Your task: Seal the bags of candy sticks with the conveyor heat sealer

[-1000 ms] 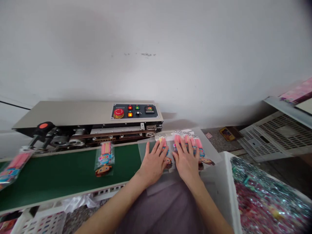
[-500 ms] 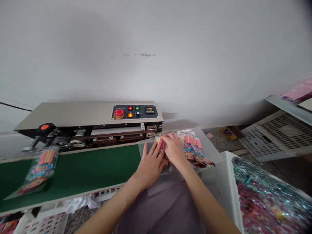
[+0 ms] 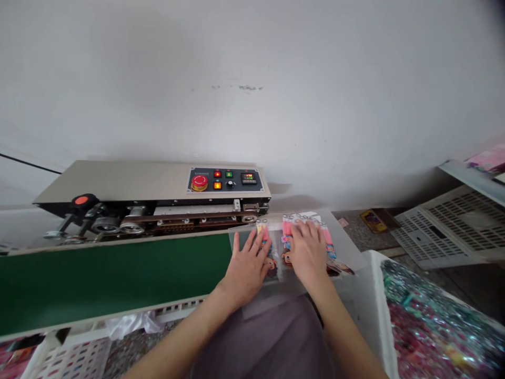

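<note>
My left hand (image 3: 248, 267) lies with fingers spread on a clear bag (image 3: 236, 238) at the right end of the green belt (image 3: 150, 279). Pink and yellow keychain pieces (image 3: 262, 228) with a cartoon face show beside its fingers. To the right, my right hand (image 3: 308, 251) rests with fingers extended on a row of pink and blue keychains (image 3: 330, 249) with metal rings. These lie on a pale sheet-like surface (image 3: 347, 239). Neither hand is closed around anything.
A sealing machine (image 3: 158, 181) with a red stop button (image 3: 199, 182) and lit switches stands behind the belt. At the right is a white foam box (image 3: 389, 326) of shiny wrapped items. White crates (image 3: 426, 231) lie beyond it, near the wall.
My right hand has moved right, from beside my left fingers onto the row of keychains. The bagged keychain at the belt's left end is out of view. The view has shifted slightly.
</note>
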